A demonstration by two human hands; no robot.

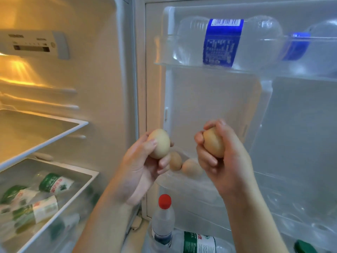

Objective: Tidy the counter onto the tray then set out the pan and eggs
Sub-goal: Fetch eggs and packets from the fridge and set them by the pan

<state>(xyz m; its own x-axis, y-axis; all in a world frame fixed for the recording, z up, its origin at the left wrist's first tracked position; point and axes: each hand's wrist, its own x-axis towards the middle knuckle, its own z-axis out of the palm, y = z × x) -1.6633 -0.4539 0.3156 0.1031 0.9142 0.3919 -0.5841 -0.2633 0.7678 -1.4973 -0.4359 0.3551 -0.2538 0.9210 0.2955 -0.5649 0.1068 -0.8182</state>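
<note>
Eggs: one (pixel 159 143) in left hand (pixel 140 170), pinched thumb vs fingertips (pixel 164 163), mostly exposed; other (pixel 213 142) in right hand (pixel 224 161), fingers (pixel 205 157) curled round. Both held w/ forearms raised, before door shelf (pixel 182 181), two spare eggs (pixel 184 166) just beyond fingertips. Risk: squeezing too hard, cracked shell; loose pinch, drop; knock vs. shelf edge.

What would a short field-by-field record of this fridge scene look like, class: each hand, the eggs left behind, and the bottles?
left hand: left hand holds one egg
right hand: right hand wraps a second egg
eggs left in door shelf: two eggs visible between the hands
top door shelf: blue-label bottle lying on its side
bottom door shelf: red-capped bottle upright
fridge drawer: green-label bottles lying inside
</note>
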